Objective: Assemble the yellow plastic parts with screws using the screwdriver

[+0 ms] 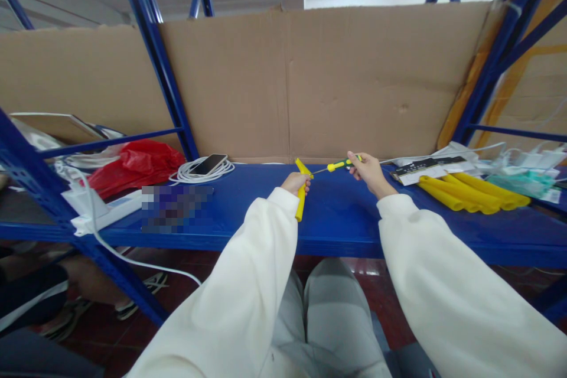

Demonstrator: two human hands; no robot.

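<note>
My left hand [297, 183] is closed around a yellow plastic piece [300, 207], which stands tilted above the blue shelf [341, 212]. Its kind is hard to make out; a flared top end and a tube-like lower end stick out of my fist. In my right hand [367, 171] is a screwdriver [339, 165] with a yellow and green handle, gripped by the fingers. The thin metal shaft points left, and its tip meets or comes very near the yellow piece by my left fingers. Exact contact at the tip is too small to tell.
Several yellow tube-like pieces [465, 192] lie at the right beside a black-and-white package [427, 169]. Leftward are a phone [209, 164] on a coiled white cable [186, 174], a red plastic bag [137, 165] and a white power strip [117, 211]. Cardboard [354, 82] walls the back; blue posts [163, 71] flank it.
</note>
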